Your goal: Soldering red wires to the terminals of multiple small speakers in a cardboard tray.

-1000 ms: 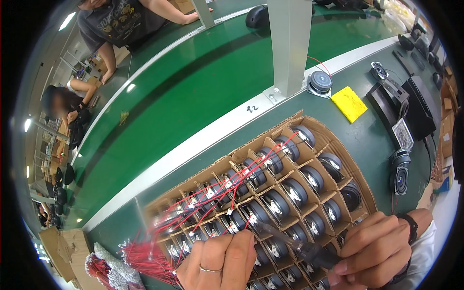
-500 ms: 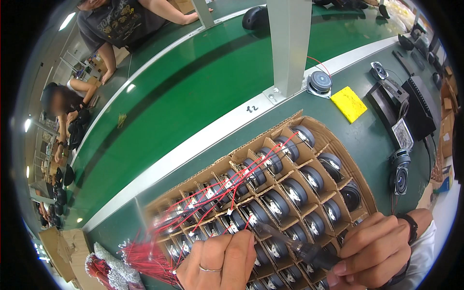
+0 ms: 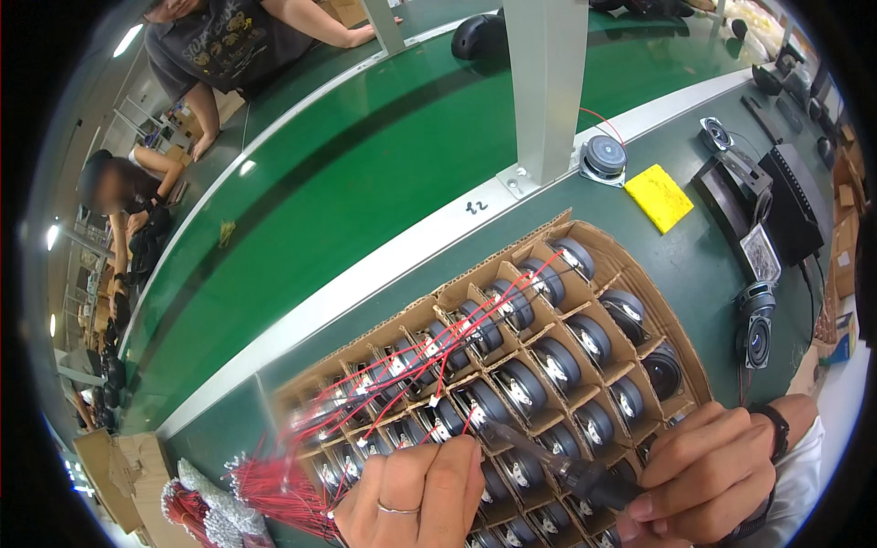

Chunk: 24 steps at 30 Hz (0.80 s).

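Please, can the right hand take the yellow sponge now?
Probably not yet: the right hand holds a soldering iron, so it looks busy, though the way over the box edge to the sponge seems open.

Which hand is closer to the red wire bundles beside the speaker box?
Left. The left hand is just right of the red wire bundles; the right hand is across the speaker box from them.
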{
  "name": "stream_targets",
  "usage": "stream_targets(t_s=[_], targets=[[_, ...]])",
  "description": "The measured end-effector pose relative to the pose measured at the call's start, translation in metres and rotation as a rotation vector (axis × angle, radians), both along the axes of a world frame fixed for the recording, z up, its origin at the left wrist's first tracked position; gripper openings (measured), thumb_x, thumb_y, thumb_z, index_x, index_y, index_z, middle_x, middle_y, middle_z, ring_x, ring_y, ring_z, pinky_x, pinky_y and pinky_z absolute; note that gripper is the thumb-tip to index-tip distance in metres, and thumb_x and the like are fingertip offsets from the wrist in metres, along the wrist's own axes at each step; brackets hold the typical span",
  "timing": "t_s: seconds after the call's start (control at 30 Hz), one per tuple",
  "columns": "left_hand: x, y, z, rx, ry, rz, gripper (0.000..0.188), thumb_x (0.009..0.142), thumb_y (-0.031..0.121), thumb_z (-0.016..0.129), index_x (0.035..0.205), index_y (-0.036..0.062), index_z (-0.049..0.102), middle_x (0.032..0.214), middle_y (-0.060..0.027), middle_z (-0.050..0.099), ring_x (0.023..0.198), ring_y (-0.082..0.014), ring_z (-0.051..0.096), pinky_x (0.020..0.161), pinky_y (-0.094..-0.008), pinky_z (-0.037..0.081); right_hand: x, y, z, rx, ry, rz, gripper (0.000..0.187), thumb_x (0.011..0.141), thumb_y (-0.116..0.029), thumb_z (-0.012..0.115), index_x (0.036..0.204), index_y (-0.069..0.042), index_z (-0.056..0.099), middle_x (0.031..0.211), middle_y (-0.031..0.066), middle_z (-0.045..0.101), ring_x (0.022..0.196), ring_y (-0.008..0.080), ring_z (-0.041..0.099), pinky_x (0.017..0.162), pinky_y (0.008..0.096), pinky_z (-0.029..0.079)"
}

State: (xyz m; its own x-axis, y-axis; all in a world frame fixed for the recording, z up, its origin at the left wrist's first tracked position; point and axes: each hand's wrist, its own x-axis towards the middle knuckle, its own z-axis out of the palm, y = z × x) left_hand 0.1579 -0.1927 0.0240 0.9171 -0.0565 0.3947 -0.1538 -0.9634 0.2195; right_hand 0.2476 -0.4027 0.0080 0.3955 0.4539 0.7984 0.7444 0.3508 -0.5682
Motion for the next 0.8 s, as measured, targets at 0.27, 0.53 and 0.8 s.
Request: stream_targets(t_s=[0.27,0.53,0.8], targets=[[0.0007,0.0,-0.0001,0.011,-0.005,-0.003,0.024,0.078,-0.002,0.081,0.099,0.0056,0.071,0.087,-0.0081,0.062,0.073,-0.0244,0.062,0.061,-0.034,0.051,-0.0005,0.0,0.0008,-0.004,0.002,-0.006,0.028,0.064,0.014,0.077,0.066,-0.004,0.056,0.074,0.0065,0.061,0.052,0.0173,0.058,0.042,0.0263,0.043],[-0.0004,0.0003,-0.0007,0.012,0.003,0.0,0.025,0.079,-0.002,0.081,0.1,0.0066,0.07,0.087,-0.0079,0.062,0.072,-0.0244,0.062,0.061,-0.0338,0.051,-0.0005,0.0012,0.0009,0.006,-0.001,-0.011,0.027,0.064,0.015,0.076,0.065,-0.004,0.056,0.072,0.0065,0.06,0.052,0.0172,0.057,0.042,0.0263,0.043],[-0.0001,-0.0004,-0.0034,0.027,-0.017,0.042,0.025,0.072,0.0,0.083,0.094,0.0073,0.073,0.084,-0.0074,0.063,0.069,-0.0237,0.063,0.059,-0.0339,0.051,-0.0004,0.0017,0.0007,0.011,-0.002,-0.008,0.027,0.064,0.015,0.076,0.065,-0.003,0.056,0.072,0.0066,0.06,0.052,0.0169,0.057,0.042,0.0262,0.043]])
